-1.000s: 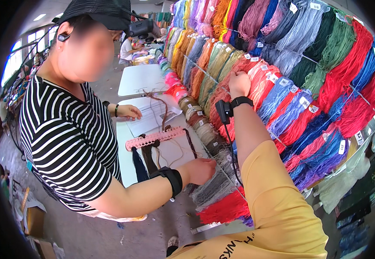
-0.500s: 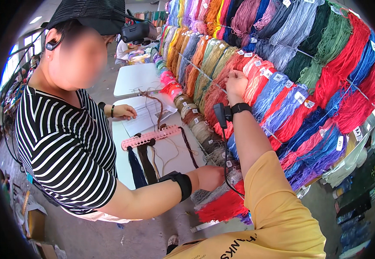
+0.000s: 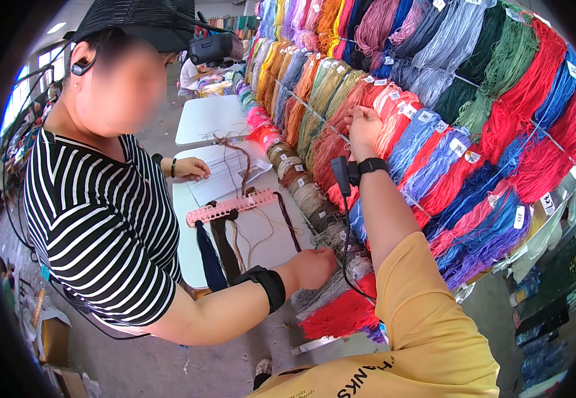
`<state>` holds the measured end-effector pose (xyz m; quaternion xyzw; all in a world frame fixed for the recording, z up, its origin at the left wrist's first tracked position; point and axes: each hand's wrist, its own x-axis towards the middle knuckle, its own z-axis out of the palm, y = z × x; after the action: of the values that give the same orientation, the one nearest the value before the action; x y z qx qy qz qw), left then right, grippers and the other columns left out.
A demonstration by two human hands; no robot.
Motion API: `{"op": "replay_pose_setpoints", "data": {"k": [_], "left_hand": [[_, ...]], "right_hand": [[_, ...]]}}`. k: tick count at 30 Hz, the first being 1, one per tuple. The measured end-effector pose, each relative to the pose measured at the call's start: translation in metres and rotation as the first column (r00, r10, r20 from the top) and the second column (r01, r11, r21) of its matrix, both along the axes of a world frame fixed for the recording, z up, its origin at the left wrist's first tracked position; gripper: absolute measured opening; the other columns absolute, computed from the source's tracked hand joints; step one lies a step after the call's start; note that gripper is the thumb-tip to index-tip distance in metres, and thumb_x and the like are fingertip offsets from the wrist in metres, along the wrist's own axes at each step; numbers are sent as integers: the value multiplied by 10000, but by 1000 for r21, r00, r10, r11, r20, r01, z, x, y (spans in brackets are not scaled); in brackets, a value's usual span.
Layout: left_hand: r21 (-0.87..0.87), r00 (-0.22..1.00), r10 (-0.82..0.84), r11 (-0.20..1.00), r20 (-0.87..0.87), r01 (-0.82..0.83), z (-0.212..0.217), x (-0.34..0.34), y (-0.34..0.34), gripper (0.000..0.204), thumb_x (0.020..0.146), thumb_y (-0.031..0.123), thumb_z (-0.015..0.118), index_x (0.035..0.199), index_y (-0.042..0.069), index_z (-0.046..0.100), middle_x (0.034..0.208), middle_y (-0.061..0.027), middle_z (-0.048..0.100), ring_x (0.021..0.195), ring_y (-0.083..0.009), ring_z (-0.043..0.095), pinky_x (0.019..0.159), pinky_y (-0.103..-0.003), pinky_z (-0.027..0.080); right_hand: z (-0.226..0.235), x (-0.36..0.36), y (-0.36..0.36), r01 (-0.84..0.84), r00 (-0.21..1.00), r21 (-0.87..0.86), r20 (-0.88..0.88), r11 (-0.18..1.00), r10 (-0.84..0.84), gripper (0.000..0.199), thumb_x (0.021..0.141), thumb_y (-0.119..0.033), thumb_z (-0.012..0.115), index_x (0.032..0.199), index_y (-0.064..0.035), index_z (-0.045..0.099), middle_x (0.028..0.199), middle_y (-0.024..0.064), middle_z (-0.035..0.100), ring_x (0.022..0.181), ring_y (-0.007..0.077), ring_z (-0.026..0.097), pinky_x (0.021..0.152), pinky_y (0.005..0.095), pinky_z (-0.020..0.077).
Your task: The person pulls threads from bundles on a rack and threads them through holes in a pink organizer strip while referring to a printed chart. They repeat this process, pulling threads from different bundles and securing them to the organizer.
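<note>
Grip unclear: right hand (image 3: pixel 365 129) at tagged coral yarn (image 3: pixel 354 95)

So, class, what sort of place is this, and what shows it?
Probably a yarn workroom or store: skeins in many colours are set in rows, white tags mark many, and a pink strip lies on a table.

– What can you see?
– I see a second white table (image 3: pixel 208 121) beyond the near tabletop's (image 3: pixel 271 249) far edge, on grey floor (image 3: pixel 142 371).
– Light?
– Windows (image 3: pixel 19 103) far left, a lit ceiling lamp (image 3: pixel 56 28).
</note>
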<state>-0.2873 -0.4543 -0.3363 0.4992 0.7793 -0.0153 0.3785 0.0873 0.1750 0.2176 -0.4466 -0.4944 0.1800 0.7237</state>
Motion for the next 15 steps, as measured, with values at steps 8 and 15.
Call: {"op": "replay_pose_setpoints", "data": {"k": [8,15], "left_hand": [[-32,1000,-11,999,-17,11,1,2,24,281,750,140,487,1029,132,516,856,-124,553,789,-301,526,684,-407,429],[-50,1000,-6,999,-22,5,-3,2,26,287,755,144,484,1040,135,512,867,-127,553,801,-302,525,692,-407,429]], "right_hand": [[2,2,-6,-66,996,-24,-69,998,65,125,819,-101,486,876,-1,535,713,59,579,555,98,536,455,211,408],[2,7,-2,-123,990,-62,-80,990,118,133,801,-100,511,896,-11,539,710,53,577,574,99,543,469,209,408]]}}
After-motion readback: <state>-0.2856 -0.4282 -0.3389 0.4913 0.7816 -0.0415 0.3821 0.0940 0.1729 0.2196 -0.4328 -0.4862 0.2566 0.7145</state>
